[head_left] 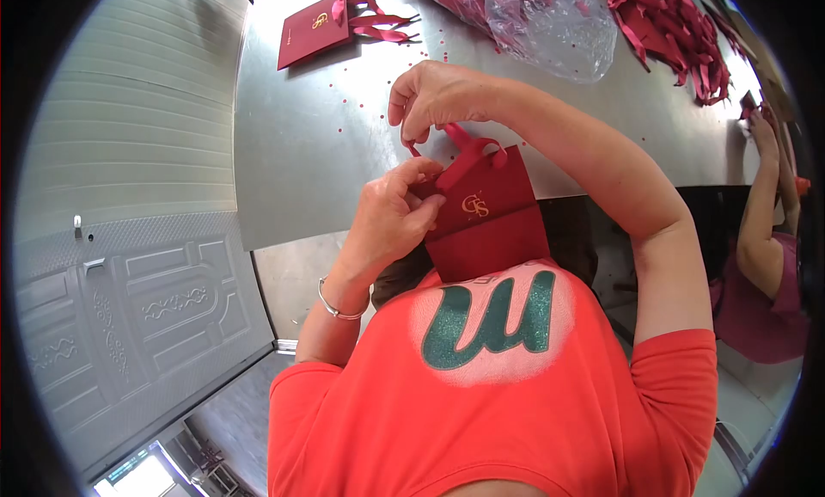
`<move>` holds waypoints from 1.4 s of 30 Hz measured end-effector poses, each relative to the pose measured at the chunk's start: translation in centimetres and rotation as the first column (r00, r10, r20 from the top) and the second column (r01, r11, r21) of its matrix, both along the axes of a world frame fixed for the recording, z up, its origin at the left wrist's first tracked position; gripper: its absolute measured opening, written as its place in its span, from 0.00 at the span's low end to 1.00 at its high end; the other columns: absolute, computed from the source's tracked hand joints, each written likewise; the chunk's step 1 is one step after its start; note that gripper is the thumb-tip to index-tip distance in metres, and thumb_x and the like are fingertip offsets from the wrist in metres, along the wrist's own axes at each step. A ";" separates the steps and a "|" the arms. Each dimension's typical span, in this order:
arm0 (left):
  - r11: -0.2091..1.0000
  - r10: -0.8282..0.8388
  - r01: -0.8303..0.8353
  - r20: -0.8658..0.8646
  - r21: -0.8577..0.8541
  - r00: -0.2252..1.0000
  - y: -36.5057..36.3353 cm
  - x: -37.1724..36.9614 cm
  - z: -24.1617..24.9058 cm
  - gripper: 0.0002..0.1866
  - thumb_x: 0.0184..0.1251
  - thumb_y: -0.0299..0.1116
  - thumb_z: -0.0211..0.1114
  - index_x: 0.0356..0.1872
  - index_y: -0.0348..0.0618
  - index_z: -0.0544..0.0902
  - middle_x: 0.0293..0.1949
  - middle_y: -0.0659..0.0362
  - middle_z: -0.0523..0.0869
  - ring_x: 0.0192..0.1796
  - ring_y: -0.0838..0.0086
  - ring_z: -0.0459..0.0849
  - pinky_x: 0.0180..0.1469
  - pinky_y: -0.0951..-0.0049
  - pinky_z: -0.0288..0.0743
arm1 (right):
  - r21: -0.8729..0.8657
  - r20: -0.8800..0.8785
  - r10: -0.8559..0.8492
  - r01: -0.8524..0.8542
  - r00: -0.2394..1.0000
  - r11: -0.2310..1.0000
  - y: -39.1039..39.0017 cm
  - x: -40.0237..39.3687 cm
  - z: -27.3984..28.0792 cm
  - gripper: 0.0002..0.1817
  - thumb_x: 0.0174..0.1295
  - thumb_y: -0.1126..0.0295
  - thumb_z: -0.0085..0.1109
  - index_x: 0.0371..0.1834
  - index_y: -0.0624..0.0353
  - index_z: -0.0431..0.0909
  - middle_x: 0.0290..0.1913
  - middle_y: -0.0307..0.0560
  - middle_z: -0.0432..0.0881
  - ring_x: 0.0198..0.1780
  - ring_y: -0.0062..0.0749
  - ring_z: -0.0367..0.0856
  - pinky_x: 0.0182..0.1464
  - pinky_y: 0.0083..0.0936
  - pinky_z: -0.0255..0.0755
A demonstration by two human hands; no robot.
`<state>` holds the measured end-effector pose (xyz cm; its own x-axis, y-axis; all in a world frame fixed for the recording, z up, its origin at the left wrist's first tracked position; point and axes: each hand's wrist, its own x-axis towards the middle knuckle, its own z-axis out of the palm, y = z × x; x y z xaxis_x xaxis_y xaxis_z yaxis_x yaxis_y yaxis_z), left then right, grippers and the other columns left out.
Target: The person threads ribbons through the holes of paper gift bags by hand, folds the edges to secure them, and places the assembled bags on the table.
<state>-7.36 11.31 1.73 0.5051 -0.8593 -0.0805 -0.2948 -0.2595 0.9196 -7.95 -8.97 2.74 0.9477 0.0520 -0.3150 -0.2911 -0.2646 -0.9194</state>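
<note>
A dark red paper gift bag (490, 235) with gold lettering is held flat against the table's near edge, close to my shirt. Pinched between the fingers and thumb of my left hand (388, 215) is its upper left corner. A glossy red ribbon (468, 160) loops at the top of the bag. Just above, my right hand (443, 93) has its fingers closed on a strand of this ribbon, drawn up from the bag's top edge. The exact grip on the ribbon is partly hidden by the fingers.
Another red gift bag (316, 31) with ribbons lies at the table's far left. A clear plastic bag (554, 28) and a heap of red ribboned bags (675, 46) lie farther back. Small red dots are scattered on the metal table (284, 170). A co-worker's arm (760, 196) is at right.
</note>
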 end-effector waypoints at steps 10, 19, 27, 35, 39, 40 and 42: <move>0.999 0.029 -0.025 0.123 -0.032 0.992 -0.6 -0.3 -1.5 0.10 0.58 0.20 0.67 0.42 0.34 0.80 0.33 0.56 0.86 0.21 0.82 0.81 0.22 0.81 0.73 | 0.025 0.031 -0.029 0.028 0.999 0.999 -0.3 -0.6 -1.9 0.15 0.47 0.73 0.64 0.40 0.64 0.81 0.32 0.40 0.85 0.33 0.22 0.81 0.31 0.19 0.70; 0.994 0.086 -0.090 -0.061 -0.061 0.994 -0.3 0.0 -1.7 0.10 0.60 0.19 0.67 0.42 0.36 0.80 0.32 0.59 0.86 0.21 0.84 0.80 0.20 0.83 0.72 | -0.459 0.004 -0.103 0.094 0.995 0.884 -1.6 -7.9 1.3 0.15 0.63 0.62 0.60 0.34 0.67 0.82 0.30 0.50 0.83 0.32 0.22 0.81 0.34 0.20 0.72; 0.995 0.089 -0.093 -0.104 -0.034 0.991 -0.5 0.1 -2.1 0.08 0.60 0.18 0.67 0.39 0.37 0.78 0.31 0.60 0.85 0.21 0.86 0.79 0.19 0.83 0.71 | -0.072 0.185 -0.061 0.076 0.981 0.995 -2.7 -10.6 -0.4 0.14 0.55 0.64 0.69 0.34 0.64 0.79 0.38 0.40 0.81 0.37 0.24 0.78 0.38 0.24 0.73; 0.988 0.094 -0.096 -0.028 -0.118 0.995 -0.5 -0.1 -2.5 0.08 0.60 0.18 0.66 0.31 0.37 0.73 0.25 0.65 0.79 0.21 0.86 0.79 0.19 0.83 0.72 | -0.603 0.507 -0.187 0.501 0.842 0.621 2.5 -13.1 0.3 0.21 0.41 0.63 0.76 0.33 0.60 0.76 0.36 0.48 0.75 0.35 0.39 0.78 0.38 0.31 0.74; 0.992 0.049 -0.056 -0.060 -0.115 0.997 -0.3 -0.1 -2.8 0.09 0.59 0.18 0.65 0.30 0.38 0.72 0.24 0.65 0.78 0.21 0.85 0.79 0.20 0.83 0.72 | -0.548 0.594 -0.307 0.653 0.744 0.522 3.9 -13.9 -1.3 0.20 0.42 0.61 0.76 0.31 0.59 0.75 0.35 0.45 0.75 0.34 0.38 0.78 0.35 0.33 0.73; 0.992 0.051 -0.056 -0.051 -0.111 0.997 -0.3 0.0 -2.7 0.09 0.59 0.17 0.66 0.30 0.38 0.73 0.24 0.66 0.78 0.22 0.85 0.80 0.21 0.82 0.72 | -0.527 0.667 -0.301 0.717 0.682 0.456 4.2 -13.8 -1.6 0.19 0.43 0.61 0.76 0.30 0.58 0.75 0.35 0.45 0.75 0.33 0.38 0.78 0.34 0.33 0.73; 0.992 0.051 -0.055 -0.040 -0.111 0.998 -0.3 0.0 -2.6 0.09 0.59 0.17 0.66 0.30 0.38 0.73 0.24 0.66 0.78 0.22 0.85 0.80 0.21 0.82 0.72 | -0.535 0.657 -0.302 0.709 0.691 0.459 4.5 -13.7 -2.1 0.18 0.44 0.61 0.76 0.29 0.57 0.75 0.34 0.44 0.76 0.32 0.38 0.78 0.33 0.32 0.73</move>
<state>-7.34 11.00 -0.88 0.5488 -0.8360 -0.0054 -0.2482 -0.1690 0.9539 -21.68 -4.49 0.67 0.7357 -0.5254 0.4274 -0.2604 -0.8019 -0.5377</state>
